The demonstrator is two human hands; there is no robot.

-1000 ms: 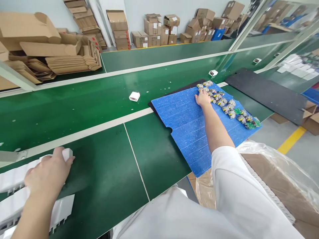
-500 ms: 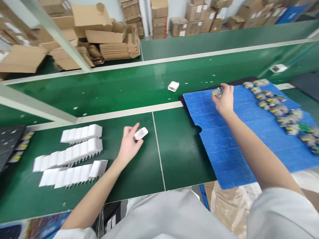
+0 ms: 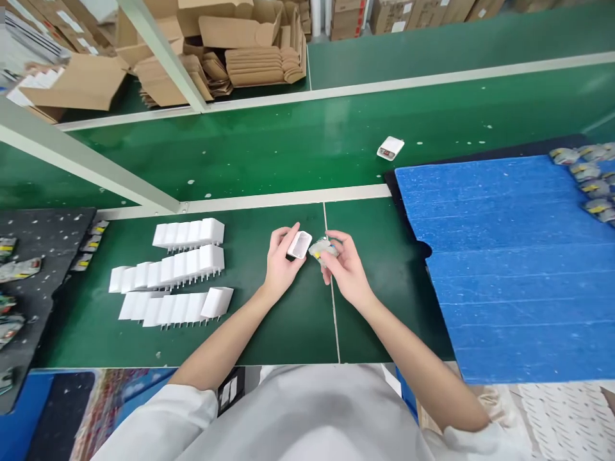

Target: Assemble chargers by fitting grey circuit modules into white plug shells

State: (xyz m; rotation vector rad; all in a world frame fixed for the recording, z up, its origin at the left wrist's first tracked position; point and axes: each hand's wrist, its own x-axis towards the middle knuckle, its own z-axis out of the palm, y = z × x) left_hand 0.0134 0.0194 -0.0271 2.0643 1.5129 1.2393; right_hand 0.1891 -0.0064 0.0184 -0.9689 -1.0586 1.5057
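Note:
My left hand (image 3: 280,261) grips a white plastic charger housing (image 3: 300,244), its hollow open side turned toward the right. Close beside it, my right hand (image 3: 346,267) pinches a small circuit board assembly (image 3: 321,248) with grey and yellow parts. A narrow gap separates the board from the housing's opening. To the left stand three rows of white charger housings (image 3: 175,264) with metal pins showing along their lower edges.
A blue mat (image 3: 509,269) on the right carries several circuit board assemblies (image 3: 586,171). One white housing (image 3: 391,148) rests on the green back panel. A black tray (image 3: 29,282) with more boards lies far left; cardboard boxes (image 3: 254,64) stand behind.
My right hand has come from the blue mat to the middle with the circuit board assembly. My left hand has turned the housing so its opening shows. The view has shifted rightward relative to before.

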